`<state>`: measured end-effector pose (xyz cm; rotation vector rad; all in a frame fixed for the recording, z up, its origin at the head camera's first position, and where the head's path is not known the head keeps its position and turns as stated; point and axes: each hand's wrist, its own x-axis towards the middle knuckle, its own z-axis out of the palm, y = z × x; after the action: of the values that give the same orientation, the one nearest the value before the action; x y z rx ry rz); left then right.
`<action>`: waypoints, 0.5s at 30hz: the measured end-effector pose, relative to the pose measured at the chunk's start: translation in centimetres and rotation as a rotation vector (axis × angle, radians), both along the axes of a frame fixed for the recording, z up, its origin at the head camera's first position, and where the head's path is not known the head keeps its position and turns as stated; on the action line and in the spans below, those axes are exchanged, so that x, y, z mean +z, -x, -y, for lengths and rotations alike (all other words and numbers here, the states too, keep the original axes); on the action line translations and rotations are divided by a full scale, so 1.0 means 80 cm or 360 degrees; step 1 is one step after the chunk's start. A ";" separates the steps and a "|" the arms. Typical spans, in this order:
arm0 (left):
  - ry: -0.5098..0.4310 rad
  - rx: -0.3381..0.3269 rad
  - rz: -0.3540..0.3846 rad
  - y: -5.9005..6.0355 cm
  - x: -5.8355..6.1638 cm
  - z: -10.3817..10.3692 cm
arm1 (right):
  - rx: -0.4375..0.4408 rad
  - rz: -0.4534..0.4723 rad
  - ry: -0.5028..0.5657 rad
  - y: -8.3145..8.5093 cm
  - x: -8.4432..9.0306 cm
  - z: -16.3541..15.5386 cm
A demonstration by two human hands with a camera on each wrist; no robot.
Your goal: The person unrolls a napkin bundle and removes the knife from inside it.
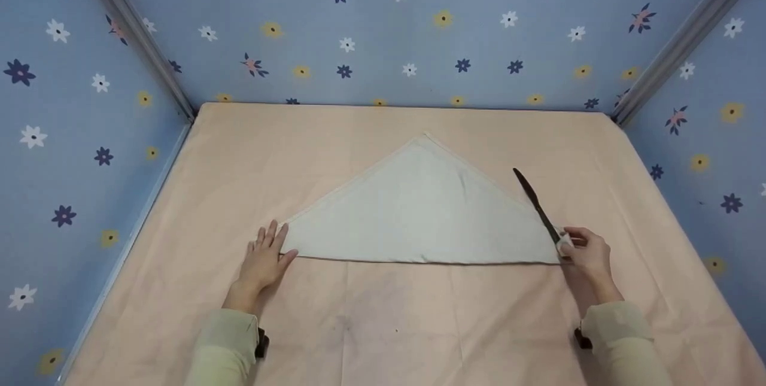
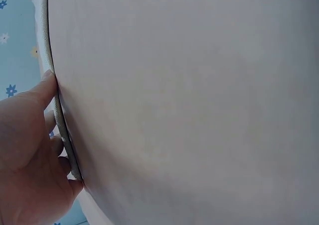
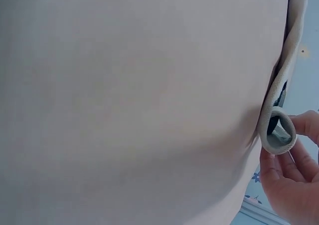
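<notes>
Head view: a pale cloth (image 1: 419, 212) folded into a triangle lies flat at the middle of the peach table cover (image 1: 371, 326). Its long folded edge runs 9 to 3 o'clock, nearest me; its apex points to 12 o'clock.

My left hand (image 1: 263, 260) rests at the cloth's 9 o'clock corner, fingers straight and spread, fingertips touching the edge, gripping nothing. My right hand (image 1: 583, 251) is at the 3 o'clock corner, fingers curled, pinching that corner, which is rolled up off the table.

A dark knife (image 1: 534, 203) lies along the cloth's right slanted edge, tip toward 11 o'clock, handle end at my right fingers. I cannot tell whether the hand also holds it.

Left wrist view: shows what the head view does not, the doubled layers of the cloth edge (image 2: 62, 120) with my fingertips (image 2: 47, 83) against it. The knife is out of sight here.

Right wrist view: the corner is curled into a small tube (image 3: 278, 130), pinched by my fingers (image 3: 306, 123); a dark sliver shows inside the fold.

Surroundings: blue flowered walls (image 1: 383, 33) stand at 9, 12 and 3 o'clock, with metal corner posts (image 1: 140, 39).
</notes>
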<state>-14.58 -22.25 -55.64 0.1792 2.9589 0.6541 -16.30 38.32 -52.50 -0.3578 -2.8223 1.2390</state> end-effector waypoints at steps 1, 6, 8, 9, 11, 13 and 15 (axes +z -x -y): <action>-0.0007 -0.0001 0.0000 0.000 0.000 0.000 | 0.0002 0.0000 -0.0001 0.000 0.000 -0.001; -0.0033 -0.0008 0.0000 -0.001 0.001 0.000 | -0.0002 0.0019 -0.0015 -0.001 0.000 -0.005; -0.0030 -0.0011 -0.0005 -0.001 0.002 0.001 | -0.0013 0.0032 -0.0004 -0.001 -0.001 -0.007; -0.0028 -0.0010 -0.0008 -0.002 0.002 0.001 | -0.0019 0.0039 0.0004 0.000 -0.001 -0.008; -0.0031 -0.0008 -0.0011 -0.002 0.002 0.001 | -0.0024 0.0042 0.0024 0.000 -0.001 -0.010; -0.0034 -0.0006 -0.0010 -0.002 0.002 0.001 | -0.0028 0.0051 0.0037 -0.001 0.000 -0.011; -0.0038 -0.0003 -0.0005 -0.002 0.002 0.000 | -0.0030 0.0058 0.0041 -0.001 0.000 -0.013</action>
<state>-14.45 -22.28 -55.52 0.1850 2.9545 0.6898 -16.23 39.33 -52.47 -0.4110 -2.8285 1.2791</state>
